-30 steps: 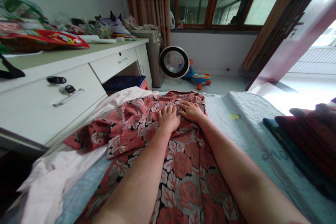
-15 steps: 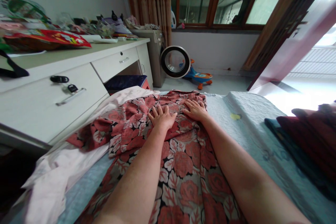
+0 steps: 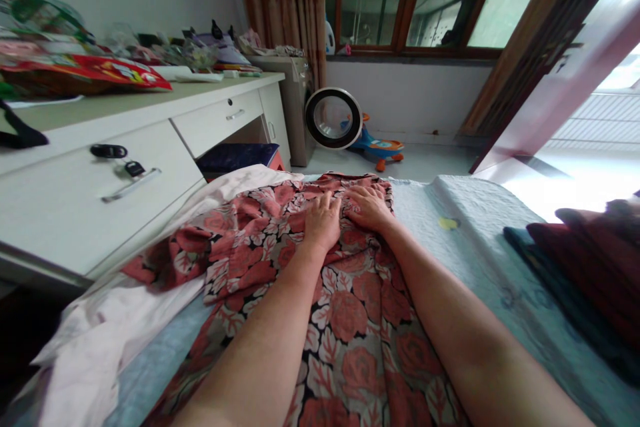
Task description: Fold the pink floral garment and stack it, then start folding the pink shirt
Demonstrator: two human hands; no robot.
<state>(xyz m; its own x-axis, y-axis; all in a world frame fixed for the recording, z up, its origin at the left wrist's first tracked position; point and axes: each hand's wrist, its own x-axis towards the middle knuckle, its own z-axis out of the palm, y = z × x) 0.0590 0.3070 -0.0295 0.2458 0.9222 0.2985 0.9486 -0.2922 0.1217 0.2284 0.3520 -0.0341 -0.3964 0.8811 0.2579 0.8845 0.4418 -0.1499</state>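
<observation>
Pale blue cover [image 3: 473, 247] bears the floral garment [image 3: 347, 317], spread partly over white cloth [image 3: 95, 330] at left. Left hand [image 3: 323, 221] and right hand [image 3: 369, 207] rest on its far part, fingers extended, gripping nothing; uneven palm pressure could bunch loose fabric into creases.

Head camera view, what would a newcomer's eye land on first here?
Probably the red floral garment spread across the pale blue bedding, with the left hand and right hand on it. Beyond it, the round washing-machine door stands open, with a blue-and-orange toy partly behind it on the floor.
</observation>
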